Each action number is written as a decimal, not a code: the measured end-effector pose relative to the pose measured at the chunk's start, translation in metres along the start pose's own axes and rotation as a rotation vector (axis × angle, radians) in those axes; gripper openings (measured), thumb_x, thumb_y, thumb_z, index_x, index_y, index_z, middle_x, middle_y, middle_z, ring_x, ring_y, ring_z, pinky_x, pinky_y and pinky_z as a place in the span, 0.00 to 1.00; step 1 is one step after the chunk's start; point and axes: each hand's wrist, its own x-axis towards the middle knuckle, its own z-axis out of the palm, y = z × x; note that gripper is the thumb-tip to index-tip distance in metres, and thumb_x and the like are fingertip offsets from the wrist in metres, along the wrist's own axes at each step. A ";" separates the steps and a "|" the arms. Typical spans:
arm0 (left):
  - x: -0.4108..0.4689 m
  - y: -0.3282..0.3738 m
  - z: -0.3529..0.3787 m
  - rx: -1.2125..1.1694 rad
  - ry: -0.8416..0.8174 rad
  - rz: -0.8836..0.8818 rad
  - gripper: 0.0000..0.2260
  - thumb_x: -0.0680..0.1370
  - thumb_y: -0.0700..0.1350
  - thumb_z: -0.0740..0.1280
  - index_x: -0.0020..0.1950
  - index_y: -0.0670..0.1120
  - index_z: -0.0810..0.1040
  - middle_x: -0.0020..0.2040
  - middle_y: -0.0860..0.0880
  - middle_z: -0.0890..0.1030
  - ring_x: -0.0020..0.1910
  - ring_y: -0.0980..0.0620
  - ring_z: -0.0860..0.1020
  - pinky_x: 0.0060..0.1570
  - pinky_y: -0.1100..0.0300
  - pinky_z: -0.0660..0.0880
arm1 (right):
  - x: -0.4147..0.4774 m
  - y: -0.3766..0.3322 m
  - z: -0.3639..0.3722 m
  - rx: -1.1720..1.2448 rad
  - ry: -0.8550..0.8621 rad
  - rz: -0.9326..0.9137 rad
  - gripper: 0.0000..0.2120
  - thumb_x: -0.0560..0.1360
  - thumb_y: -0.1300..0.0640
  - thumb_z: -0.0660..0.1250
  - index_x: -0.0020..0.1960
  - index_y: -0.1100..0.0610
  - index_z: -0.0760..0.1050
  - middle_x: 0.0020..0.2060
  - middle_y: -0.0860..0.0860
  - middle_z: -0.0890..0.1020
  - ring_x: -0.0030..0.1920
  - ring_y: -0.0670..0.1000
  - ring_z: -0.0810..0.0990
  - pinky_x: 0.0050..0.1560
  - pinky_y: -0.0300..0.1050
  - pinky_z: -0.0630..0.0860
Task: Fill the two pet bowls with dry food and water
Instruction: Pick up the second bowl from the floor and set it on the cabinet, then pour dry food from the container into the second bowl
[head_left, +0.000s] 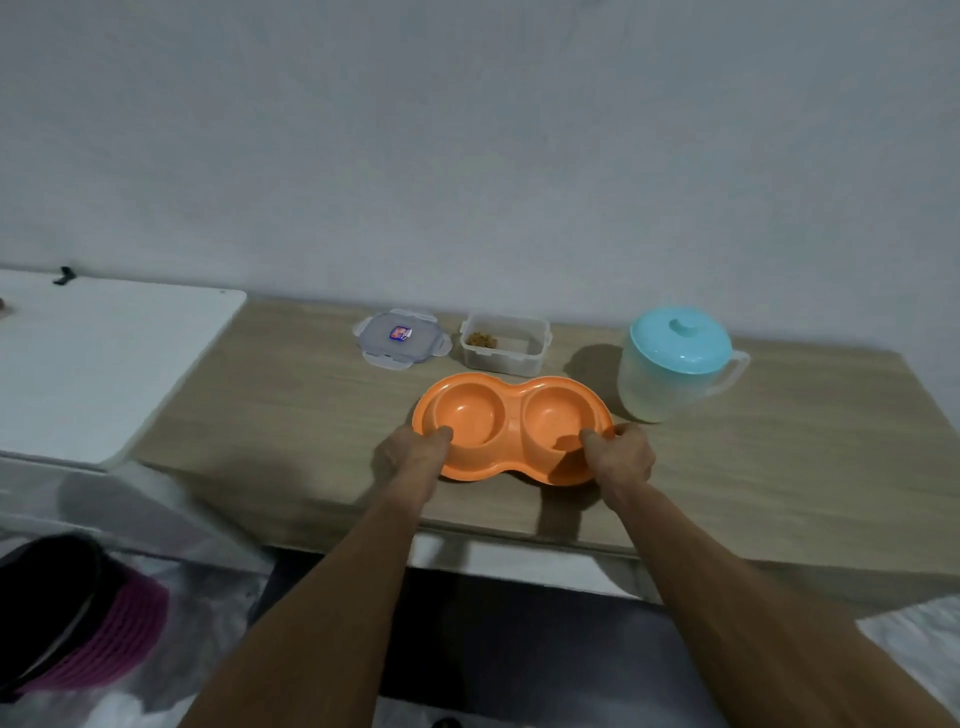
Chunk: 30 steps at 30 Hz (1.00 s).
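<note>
1. We are gripping the orange double bowl (513, 415) at both ends: our left hand (415, 452) is pinching the left rim, our right hand (621, 454) the right rim, thumbs inside, probably keeping it level.
2. It is sitting near the bench's (291, 395) front edge, both wells seemingly empty.
3. The open food container (504, 345), its lid (400, 340) beside it, and the lidded pitcher (670, 364) are waiting toward the back edge, likely for short pours.
</note>
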 end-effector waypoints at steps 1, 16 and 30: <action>0.006 0.001 -0.003 0.001 -0.020 0.001 0.21 0.72 0.50 0.73 0.60 0.40 0.80 0.55 0.40 0.83 0.53 0.39 0.81 0.52 0.52 0.79 | -0.001 -0.001 0.006 -0.012 0.007 0.003 0.24 0.74 0.53 0.71 0.66 0.60 0.72 0.60 0.60 0.78 0.60 0.61 0.77 0.58 0.53 0.74; 0.044 -0.009 -0.007 0.219 -0.152 0.070 0.24 0.75 0.54 0.71 0.63 0.38 0.78 0.58 0.39 0.81 0.57 0.40 0.80 0.44 0.56 0.70 | -0.002 0.006 0.033 -0.136 0.085 0.075 0.20 0.74 0.52 0.70 0.61 0.62 0.76 0.58 0.61 0.80 0.60 0.61 0.77 0.54 0.48 0.73; 0.059 -0.047 -0.019 0.507 -0.158 0.640 0.45 0.65 0.68 0.72 0.75 0.50 0.62 0.71 0.48 0.69 0.71 0.46 0.67 0.66 0.46 0.69 | 0.053 -0.097 0.067 -0.078 0.020 -0.196 0.26 0.75 0.44 0.64 0.61 0.66 0.77 0.58 0.62 0.81 0.61 0.62 0.78 0.54 0.47 0.72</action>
